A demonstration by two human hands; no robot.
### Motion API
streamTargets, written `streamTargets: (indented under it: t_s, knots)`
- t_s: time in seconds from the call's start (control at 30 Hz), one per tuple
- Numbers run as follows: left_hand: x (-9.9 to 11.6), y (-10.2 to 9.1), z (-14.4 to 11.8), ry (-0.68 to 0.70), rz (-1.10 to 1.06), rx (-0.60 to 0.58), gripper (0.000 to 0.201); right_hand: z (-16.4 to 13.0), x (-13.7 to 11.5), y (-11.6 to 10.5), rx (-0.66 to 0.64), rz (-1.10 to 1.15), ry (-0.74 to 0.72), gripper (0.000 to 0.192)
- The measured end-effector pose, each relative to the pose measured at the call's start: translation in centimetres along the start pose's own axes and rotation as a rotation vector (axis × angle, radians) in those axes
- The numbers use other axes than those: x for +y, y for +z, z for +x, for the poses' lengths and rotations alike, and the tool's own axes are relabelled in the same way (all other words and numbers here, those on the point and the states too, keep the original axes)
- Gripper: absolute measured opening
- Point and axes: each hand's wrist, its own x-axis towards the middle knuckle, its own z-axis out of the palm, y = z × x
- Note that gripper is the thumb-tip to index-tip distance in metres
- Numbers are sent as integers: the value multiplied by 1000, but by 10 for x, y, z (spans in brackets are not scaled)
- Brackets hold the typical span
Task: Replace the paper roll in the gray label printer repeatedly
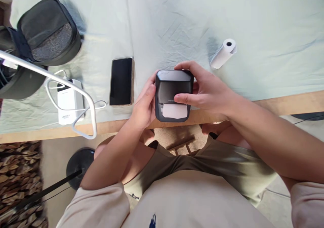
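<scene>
Near the bottom of the frame, a seated person's lap is showing, with olive shorts and pale sleeves, both forearms reaching up toward the middle. At the centre, just over the wooden table edge (278,103), both hands are holding a small dark thermal printer (173,93). The left hand (143,108) is cupping its left side, fingers wrapped against the casing. The right hand (205,91) is grasping from the right, fingers curling over the top back edge and the thumb pressing on the front face just above the slot, where a strip of white paper (174,111) is sticking out.

The printer is looking like a rigid, smooth plastic box, probably light enough for one hand but slick, so gripping its flat sides seems safest; the paper strip would likely tear if pulled.

Further up, on the pale green cloth (177,18), a smartphone (121,81) is lying face up left of the printer. Left again, a white power bank (69,101) with a white cable is resting. At upper right, a spare paper roll (224,53) is lying apart. At upper left, an open dark pouch (48,32) is sitting.
</scene>
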Motion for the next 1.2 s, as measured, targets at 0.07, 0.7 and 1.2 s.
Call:
streamTargets:
  t_s: [0.07,0.7,1.2]
  knots:
    - [2,4,-1,4,-27,39,31,1,-2,0,8,-2,21,58]
    - [3,8,0,-12,-38,138,29,-14,-19,-24,122,-409,-233,50]
    - [-2,-1,-1,39,112,20,52,-21,-28,-12,501,-208,-287,16]
